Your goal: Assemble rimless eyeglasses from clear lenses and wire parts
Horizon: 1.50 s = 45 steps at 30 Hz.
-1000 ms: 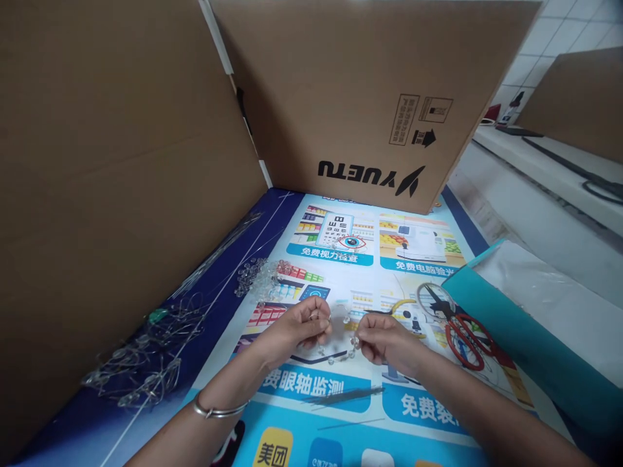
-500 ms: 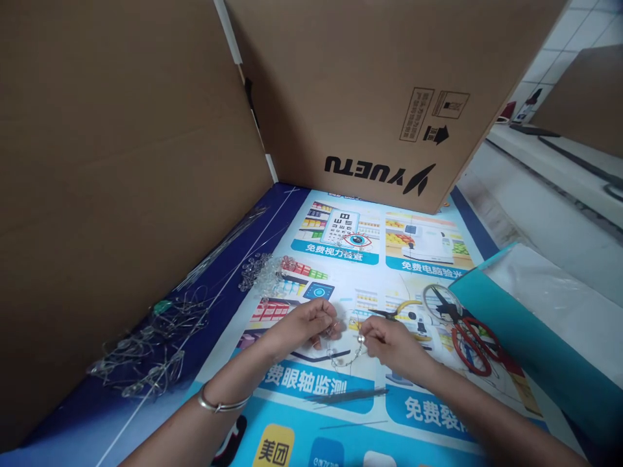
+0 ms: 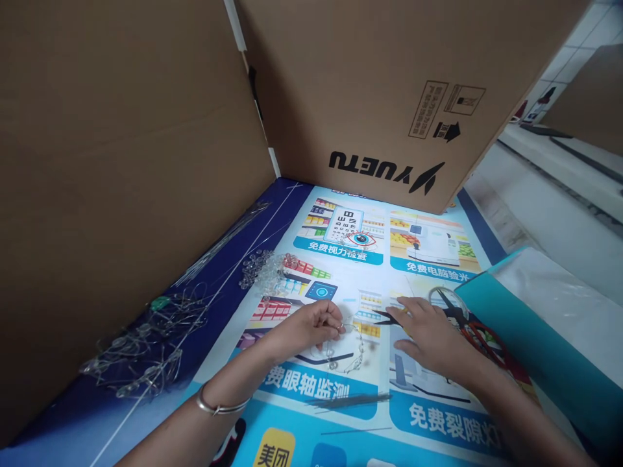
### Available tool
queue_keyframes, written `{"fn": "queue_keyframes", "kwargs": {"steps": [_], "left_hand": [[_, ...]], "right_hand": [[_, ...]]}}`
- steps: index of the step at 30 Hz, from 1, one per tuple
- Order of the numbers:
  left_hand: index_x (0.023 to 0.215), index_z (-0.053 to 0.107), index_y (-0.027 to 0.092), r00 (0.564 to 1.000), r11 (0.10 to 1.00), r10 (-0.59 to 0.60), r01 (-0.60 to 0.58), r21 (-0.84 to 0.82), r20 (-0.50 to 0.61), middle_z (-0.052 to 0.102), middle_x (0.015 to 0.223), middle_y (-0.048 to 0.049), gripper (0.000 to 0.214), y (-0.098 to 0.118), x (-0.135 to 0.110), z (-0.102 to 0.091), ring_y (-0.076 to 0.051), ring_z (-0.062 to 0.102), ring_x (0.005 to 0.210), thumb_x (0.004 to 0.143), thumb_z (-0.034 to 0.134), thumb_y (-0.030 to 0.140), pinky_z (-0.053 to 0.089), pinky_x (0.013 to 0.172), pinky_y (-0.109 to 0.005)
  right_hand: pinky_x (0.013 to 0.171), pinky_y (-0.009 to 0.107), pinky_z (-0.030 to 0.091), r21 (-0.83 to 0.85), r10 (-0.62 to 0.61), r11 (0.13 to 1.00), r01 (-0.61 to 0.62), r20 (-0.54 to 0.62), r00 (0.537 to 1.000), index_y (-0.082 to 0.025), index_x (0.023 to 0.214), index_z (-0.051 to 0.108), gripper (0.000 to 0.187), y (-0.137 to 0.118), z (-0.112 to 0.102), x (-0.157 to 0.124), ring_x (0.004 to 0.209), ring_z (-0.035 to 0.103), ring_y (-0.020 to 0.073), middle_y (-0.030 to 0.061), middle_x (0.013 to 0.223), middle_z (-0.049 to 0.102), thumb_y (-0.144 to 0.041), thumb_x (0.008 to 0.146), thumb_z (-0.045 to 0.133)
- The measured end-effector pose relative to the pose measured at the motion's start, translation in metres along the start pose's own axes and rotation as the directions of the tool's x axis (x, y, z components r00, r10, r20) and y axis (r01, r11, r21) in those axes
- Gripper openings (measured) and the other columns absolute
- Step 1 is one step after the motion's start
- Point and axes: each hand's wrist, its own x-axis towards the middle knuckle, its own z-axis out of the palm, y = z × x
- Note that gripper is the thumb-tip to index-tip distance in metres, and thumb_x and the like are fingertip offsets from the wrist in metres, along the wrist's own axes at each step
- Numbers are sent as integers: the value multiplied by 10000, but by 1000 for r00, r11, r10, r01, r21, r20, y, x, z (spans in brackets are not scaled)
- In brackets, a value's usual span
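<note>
My left hand (image 3: 316, 329) pinches the end of a thin wire loop strung with clear beads (image 3: 361, 350). The loop hangs down to the right of the fingers, above the printed sheet. My right hand (image 3: 428, 334), its thumb and fingers apart, is over the yellow handles of a pair of pliers (image 3: 387, 317). The pliers' dark jaws point left, toward the loop; whether the fingers touch the handles is hard to see. Just beyond that hand lie red-handled scissors (image 3: 479, 340), partly hidden by the wrist.
Clear loose beads (image 3: 267, 272) form a pile left of centre. Tangled beaded wire pieces (image 3: 146, 350) lie at the left, with straight wires (image 3: 219, 243) behind. A dark wire bundle (image 3: 348, 401) lies in front. Cardboard panels (image 3: 379, 97) wall the back and left; a teal box (image 3: 516, 298) stands right.
My right hand has let go of the beaded loop and moved right to the pliers, its fingers spreading. My left hand keeps hold of the loop. The view has shifted slightly.
</note>
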Motion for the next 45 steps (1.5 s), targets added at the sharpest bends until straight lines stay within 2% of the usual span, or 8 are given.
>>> {"fn": "queue_keyframes", "kwargs": {"steps": [9, 15, 19, 24, 28, 33, 38, 45], "left_hand": [[884, 518, 173, 996, 997, 77, -78, -26, -37, 607, 846, -33, 180, -2, 0, 7, -148, 560, 825, 750, 627, 221, 403, 700, -254], [908, 519, 183, 995, 997, 81, -79, 26, -53, 570, 840, -15, 158, 0, -1, 15, -116, 518, 735, 765, 586, 188, 380, 628, -226], [915, 528, 186, 986, 986, 144, -136, 94, -84, 563, 846, -16, 157, 1, -2, 20, -125, 520, 765, 763, 559, 158, 393, 677, -247], [888, 538, 192, 975, 971, 180, -154, 185, -134, 565, 827, -12, 124, 2, -3, 23, -122, 509, 730, 768, 535, 162, 384, 635, -234], [877, 535, 193, 971, 966, 187, -154, 208, -148, 572, 825, -11, 114, 2, -3, 23, -109, 486, 680, 766, 537, 163, 369, 595, -222], [868, 533, 191, 968, 971, 180, -145, 192, -175, 569, 819, -9, 107, 3, -2, 23, -108, 490, 680, 765, 539, 162, 364, 582, -215], [858, 532, 184, 969, 975, 176, -146, 167, -176, 570, 813, -7, 95, 3, -2, 24, -109, 500, 691, 766, 554, 181, 369, 596, -217], [860, 540, 185, 965, 972, 183, -150, 180, -187, 558, 788, 0, 100, -3, 0, 24, -97, 464, 633, 772, 569, 223, 360, 574, -211]], "right_hand": [[821, 442, 375, -58, 86, 994, -94, -123, 989, -110, 1061, 559, 282, -6, 31, 8, 919, 487, 280, 139, 953, 572, -98, 814, 422], [840, 367, 423, 507, 171, 862, -14, -265, 949, -166, 1111, 473, 289, -16, 9, 6, 982, 483, 222, 107, 1056, 526, -155, 830, 408], [830, 352, 440, 659, 266, 752, 3, -307, 914, -190, 1109, 463, 282, -31, 14, 6, 974, 491, 203, 87, 1035, 516, -164, 837, 394], [860, 359, 439, 592, 254, 806, -30, -299, 920, -190, 1120, 485, 286, -30, 35, 6, 994, 498, 197, 90, 1040, 533, -172, 874, 339], [877, 405, 423, 426, 194, 902, -64, -269, 943, -168, 1127, 516, 318, -24, 23, 1, 1043, 469, 243, 125, 1094, 526, -321, 864, 424], [887, 535, 350, 164, 77, 984, -67, -53, 996, -139, 1266, 435, 835, -42, 3, -12, 1103, 382, 367, 171, 1228, 464, -639, 620, 605], [847, 456, 387, 99, 113, 989, -109, -32, 993, -157, 1216, 484, 419, -58, 8, -14, 1016, 441, 297, 142, 1125, 517, -307, 825, 472], [864, 459, 397, 101, 179, 981, -166, -134, 975, -63, 1071, 526, 341, -48, 28, -11, 990, 453, 302, 176, 1044, 526, -138, 743, 466]]}}
